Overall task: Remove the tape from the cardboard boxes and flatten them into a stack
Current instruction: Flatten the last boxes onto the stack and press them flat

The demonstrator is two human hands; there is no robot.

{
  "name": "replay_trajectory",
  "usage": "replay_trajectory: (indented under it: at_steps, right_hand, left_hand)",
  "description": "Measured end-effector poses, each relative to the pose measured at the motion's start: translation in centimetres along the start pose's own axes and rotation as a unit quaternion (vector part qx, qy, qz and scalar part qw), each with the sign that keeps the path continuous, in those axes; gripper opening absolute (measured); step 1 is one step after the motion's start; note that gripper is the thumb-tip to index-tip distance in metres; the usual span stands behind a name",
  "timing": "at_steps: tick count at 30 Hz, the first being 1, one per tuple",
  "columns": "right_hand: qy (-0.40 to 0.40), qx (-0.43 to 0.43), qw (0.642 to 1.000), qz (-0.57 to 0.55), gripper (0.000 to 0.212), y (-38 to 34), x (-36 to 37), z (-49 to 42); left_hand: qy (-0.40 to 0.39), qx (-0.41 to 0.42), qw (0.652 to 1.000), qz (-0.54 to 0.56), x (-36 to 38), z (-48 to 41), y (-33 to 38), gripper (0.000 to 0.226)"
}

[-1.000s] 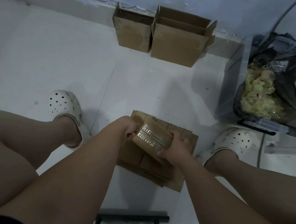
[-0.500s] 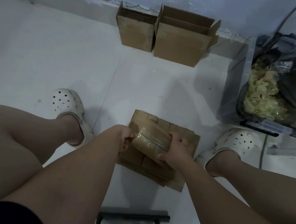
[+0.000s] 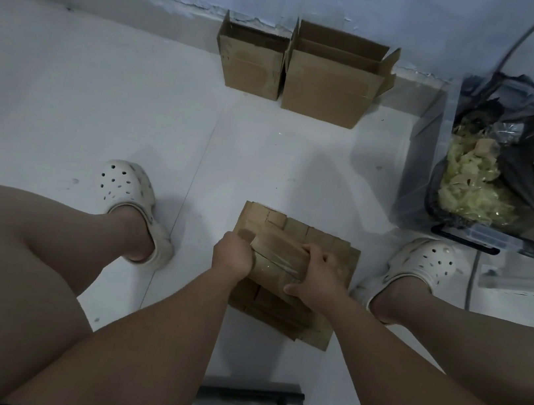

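Light is dim. The fingertips of the left hand (image 3: 233, 255) are tucked behind its knuckles, so we cannot tell exactly which part they pinch. The right hand (image 3: 318, 277) covers the right end of the held box (image 3: 279, 260). Glossy tape strips (image 3: 283, 269) run along the box's upper face, but their edges are hard to trace. A black metal bar (image 3: 251, 393) is cut off at the bottom edge.

The held box is small and closed. Its long axis runs left to right, with the right end dipping toward us. It sits over the stack of flattened cardboard (image 3: 317, 329), which lies on the white floor (image 3: 100, 101) between the feet. We cannot tell whether box and stack touch.

Left hand: a tight fist clamped on the box's left end. Right hand: fingers curled over the far top edge and thumb on the near side, gripping the right end.

Two open boxes (image 3: 331, 88) stand upright and side by side against the wall. A bin (image 3: 414, 189) to the right, lined with a black bag, holds crumpled yellowish scraps.
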State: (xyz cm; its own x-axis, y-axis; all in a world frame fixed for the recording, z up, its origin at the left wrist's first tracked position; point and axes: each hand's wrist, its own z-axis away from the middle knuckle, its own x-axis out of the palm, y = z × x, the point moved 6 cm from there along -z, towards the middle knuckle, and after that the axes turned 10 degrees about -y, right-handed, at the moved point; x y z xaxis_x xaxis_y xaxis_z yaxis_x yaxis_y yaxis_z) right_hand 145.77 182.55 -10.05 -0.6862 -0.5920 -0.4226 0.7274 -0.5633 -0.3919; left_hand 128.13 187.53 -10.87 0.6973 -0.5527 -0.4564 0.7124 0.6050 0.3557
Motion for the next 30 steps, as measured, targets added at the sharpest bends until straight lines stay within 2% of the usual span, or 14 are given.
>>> replay_trajectory:
  at_steps: [2, 6, 8, 10, 12, 14, 17, 19, 24, 25, 26, 28, 29, 30]
  right_hand:
    - [0.003, -0.001, 1.0, 0.003, 0.084, 0.0, 0.1, 0.0]
    - [0.001, -0.001, 1.0, 0.002, 0.084, 0.1, 0.1, -0.1]
    - [0.001, 0.001, 1.0, 0.006, 0.085, 0.1, 0.1, -0.2]
    - [0.002, 0.005, 1.0, 0.006, 0.085, 0.2, 0.1, -0.2]
    - [0.001, 0.005, 1.0, 0.0, 0.085, 0.2, 0.1, -0.2]
    - [-0.001, 0.008, 1.0, -0.014, 0.085, 0.2, 0.1, -0.2]
    - [-0.003, 0.012, 1.0, -0.022, 0.086, 0.2, -0.3, -0.3]
    - [-0.011, 0.009, 1.0, -0.024, 0.085, 0.2, -0.4, -0.3]
    - [-0.031, 0.01, 0.999, -0.017, 0.088, 0.1, -1.0, -0.5]
    - [-0.036, 0.01, 0.999, -0.02, 0.089, 0.0, -1.1, -0.6]
    - [-0.04, 0.011, 0.999, -0.022, 0.09, 0.0, -1.2, -0.7]
    - [-0.05, 0.017, 0.998, -0.023, 0.094, -0.2, -1.0, -0.8]
    - [-0.052, 0.024, 0.998, -0.016, 0.098, -0.3, -0.9, -0.8]
    - [-0.049, 0.035, 0.998, 0.004, 0.103, -0.4, -0.8, -0.7]
  left_hand:
    - [0.03, 0.037, 0.999, -0.006, -0.5, 0.1, -0.1, 0.02]
    - [0.035, 0.085, 0.995, -0.028, -1.7, -0.1, 0.8, 0.013]
    - [0.031, 0.088, 0.995, -0.023, -1.7, -0.1, 1.1, 0.027]
    - [0.033, 0.072, 0.997, 0.02, -1.6, -0.1, 0.9, 0.04]
    - [0.05, 0.028, 0.99, 0.128, -1.5, -0.1, 0.0, 0.048]
    - [0.036, -0.007, 0.96, 0.277, -1.1, -0.3, -0.6, 0.048]
    - [-0.049, -0.018, 0.877, 0.478, -0.4, -0.8, -0.4, 0.039]
    - [-0.083, -0.015, 0.854, 0.513, -0.3, -0.7, -0.1, 0.026]
    - [-0.106, -0.021, 0.783, 0.613, 0.2, -0.4, 0.1, 0.009]
    - [-0.111, -0.021, 0.782, 0.613, 0.1, -0.4, 0.2, 0.011]
    - [-0.114, -0.014, 0.804, 0.583, -0.3, -0.4, 0.4, 0.011]
    - [-0.114, 0.013, 0.889, 0.443, -1.0, -0.4, 1.0, 0.007]
    - [-0.103, 0.022, 0.922, 0.373, -1.4, -0.3, 1.2, 0.009]
    - [-0.085, 0.021, 0.938, 0.335, -1.7, -0.3, 1.4, 0.01]
